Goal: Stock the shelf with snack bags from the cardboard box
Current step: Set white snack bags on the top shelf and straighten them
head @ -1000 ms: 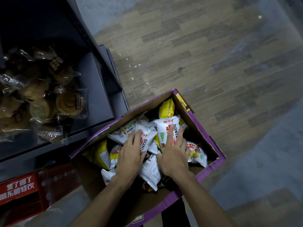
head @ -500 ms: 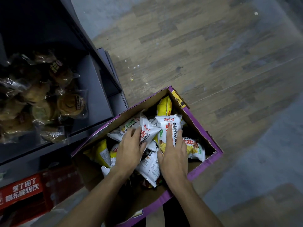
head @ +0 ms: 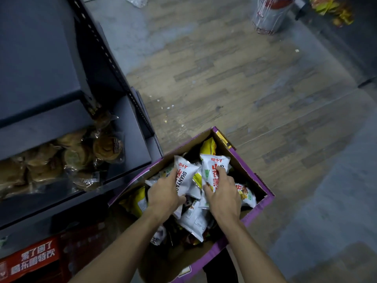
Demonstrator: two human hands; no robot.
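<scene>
White "SHANYAO" bag (head: 186, 177), left hand (head: 163, 194) gripping, purple box (head: 247, 174)

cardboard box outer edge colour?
Purple cardboard box edge, brown inside; clearest in the head view.

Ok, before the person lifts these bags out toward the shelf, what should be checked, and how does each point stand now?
1. Left hand grips white SHANYAO bag: ok.
2. Right hand grips second white bag: ok.
3. Both bags clear of cardboard box: not ok, both inside it, among other bags.
4. Bare room on dark shelf beside wrapped pastries: ok.
5. No extra bag caught under the palms: cannot tell.
</scene>
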